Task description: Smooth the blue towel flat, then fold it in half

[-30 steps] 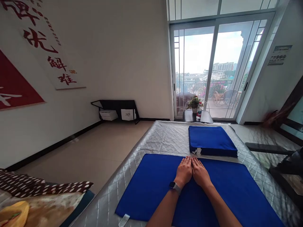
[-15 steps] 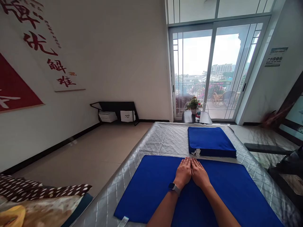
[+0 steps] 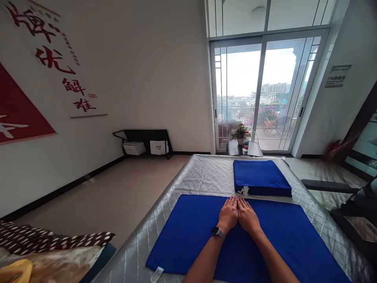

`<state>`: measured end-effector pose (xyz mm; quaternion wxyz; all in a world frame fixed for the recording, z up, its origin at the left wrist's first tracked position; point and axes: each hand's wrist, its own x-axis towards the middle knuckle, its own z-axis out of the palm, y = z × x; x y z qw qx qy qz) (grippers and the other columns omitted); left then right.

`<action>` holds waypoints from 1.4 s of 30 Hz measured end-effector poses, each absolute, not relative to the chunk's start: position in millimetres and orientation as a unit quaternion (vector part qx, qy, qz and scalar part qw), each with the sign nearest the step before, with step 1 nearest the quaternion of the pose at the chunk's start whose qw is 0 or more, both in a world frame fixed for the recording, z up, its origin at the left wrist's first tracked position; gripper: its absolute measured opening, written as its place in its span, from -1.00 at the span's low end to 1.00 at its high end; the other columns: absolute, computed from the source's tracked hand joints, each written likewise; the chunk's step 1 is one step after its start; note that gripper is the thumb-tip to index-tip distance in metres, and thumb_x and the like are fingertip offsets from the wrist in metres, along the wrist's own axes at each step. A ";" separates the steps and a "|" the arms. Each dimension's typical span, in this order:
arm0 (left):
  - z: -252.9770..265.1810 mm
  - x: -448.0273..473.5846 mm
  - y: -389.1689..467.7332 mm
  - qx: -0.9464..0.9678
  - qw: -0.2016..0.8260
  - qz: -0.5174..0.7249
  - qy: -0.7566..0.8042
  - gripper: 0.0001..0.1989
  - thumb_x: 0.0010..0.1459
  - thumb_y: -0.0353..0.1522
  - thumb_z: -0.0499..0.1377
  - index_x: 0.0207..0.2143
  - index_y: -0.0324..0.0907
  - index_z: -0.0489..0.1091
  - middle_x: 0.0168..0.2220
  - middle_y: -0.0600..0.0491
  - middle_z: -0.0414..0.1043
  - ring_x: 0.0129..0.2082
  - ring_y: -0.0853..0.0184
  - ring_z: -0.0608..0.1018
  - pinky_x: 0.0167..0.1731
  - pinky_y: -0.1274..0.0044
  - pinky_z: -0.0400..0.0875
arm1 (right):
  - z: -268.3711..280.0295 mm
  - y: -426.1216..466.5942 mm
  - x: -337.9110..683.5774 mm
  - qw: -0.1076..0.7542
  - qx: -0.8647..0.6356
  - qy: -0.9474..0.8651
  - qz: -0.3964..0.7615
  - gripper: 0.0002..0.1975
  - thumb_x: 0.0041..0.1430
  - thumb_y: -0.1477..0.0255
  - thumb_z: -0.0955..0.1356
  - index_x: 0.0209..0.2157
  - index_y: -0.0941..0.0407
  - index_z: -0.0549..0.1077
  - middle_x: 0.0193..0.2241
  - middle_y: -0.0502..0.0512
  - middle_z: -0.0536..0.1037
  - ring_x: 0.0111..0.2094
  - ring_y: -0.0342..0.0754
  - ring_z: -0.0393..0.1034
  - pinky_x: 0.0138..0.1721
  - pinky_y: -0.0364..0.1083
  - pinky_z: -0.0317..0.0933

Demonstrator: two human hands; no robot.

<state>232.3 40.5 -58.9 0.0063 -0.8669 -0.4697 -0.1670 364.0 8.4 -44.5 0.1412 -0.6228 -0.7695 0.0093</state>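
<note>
A blue cloth (image 3: pixel 182 236) lies spread flat across the silver quilted table cover (image 3: pixel 203 177), with a white label at its near left corner. My left hand (image 3: pixel 228 214), a watch on its wrist, rests palm down near the middle of the cloth's far edge. Right beside it, my right hand (image 3: pixel 247 214) lies flat too, the two index fingers side by side. Both hands have their fingers stretched out on the fabric and hold nothing. Beyond them sits a neat stack of folded blue cloths (image 3: pixel 262 173), with white labels at its front left corner.
At the left front is a pile of fabric with a brown dotted piece (image 3: pixel 59 239) and a yellow item (image 3: pixel 17 271). A small dark table (image 3: pixel 253 148) with a potted plant (image 3: pixel 240 131) and a bottle (image 3: pixel 246 142) stands before the sliding glass door. Dark furniture (image 3: pixel 353 224) borders the right side.
My hands stay in the same place on the cloth. Only the camera's view has tilted slightly upward.
</note>
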 end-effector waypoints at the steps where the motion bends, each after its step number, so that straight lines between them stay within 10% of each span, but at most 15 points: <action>1: -58.9 232.2 40.4 -0.866 0.006 -0.166 -0.471 -0.47 0.36 -0.39 -0.15 0.33 -0.33 0.12 0.35 -0.16 0.15 0.38 0.22 0.11 0.33 0.32 0.04 | -44.7 8.3 364.0 0.141 -0.623 -0.769 0.012 -0.41 0.33 0.47 0.04 0.36 0.23 0.08 0.35 0.19 0.14 0.37 -0.07 -0.06 0.36 0.00 -0.18; 42: -56.8 16.8 75.3 -0.797 0.009 -0.123 -0.592 -0.44 0.40 -0.20 -0.18 0.33 -0.25 0.14 0.36 -0.09 0.10 0.37 0.22 0.13 0.31 0.30 0.07 | -80.7 -23.7 599.2 0.117 -0.778 -0.615 -0.061 -0.34 0.21 0.33 0.03 0.24 0.26 0.32 0.29 0.26 0.25 0.33 0.08 0.06 0.31 0.14 -0.02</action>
